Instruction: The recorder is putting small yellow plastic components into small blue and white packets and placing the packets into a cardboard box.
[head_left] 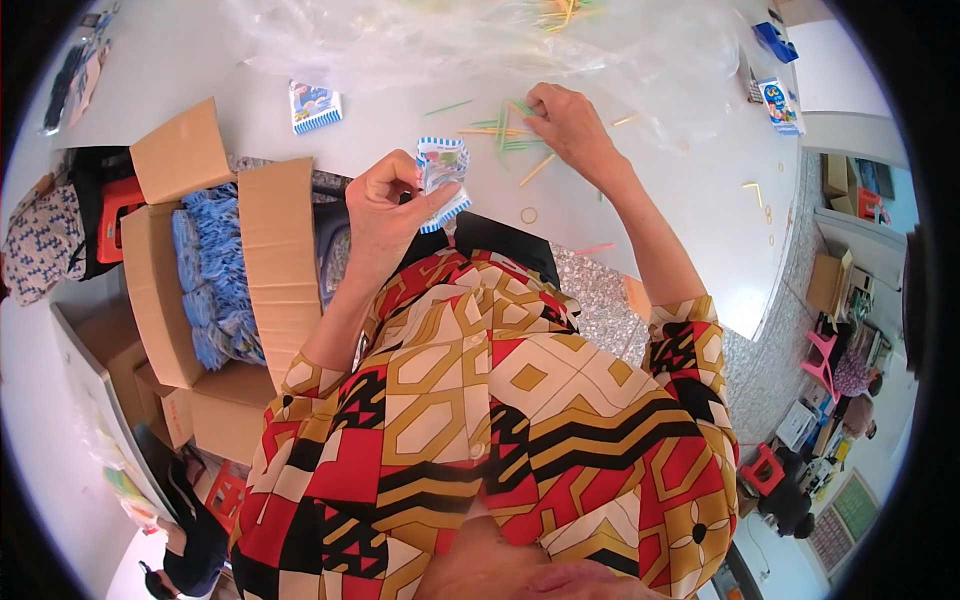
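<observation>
Where flaps gape, cardboard box [275, 260] of blue packets [215, 290].

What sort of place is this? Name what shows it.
Probably a small packing workshop: an open cardboard box full of blue packets, loose coloured sticks on a white table, and a packet in the left hand.

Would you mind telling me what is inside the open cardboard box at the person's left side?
The cardboard box holds rows of blue and white packets stacked on edge, filling it nearly to the top. Its raised flap covers the right part, and the lower layers are hidden.
</observation>
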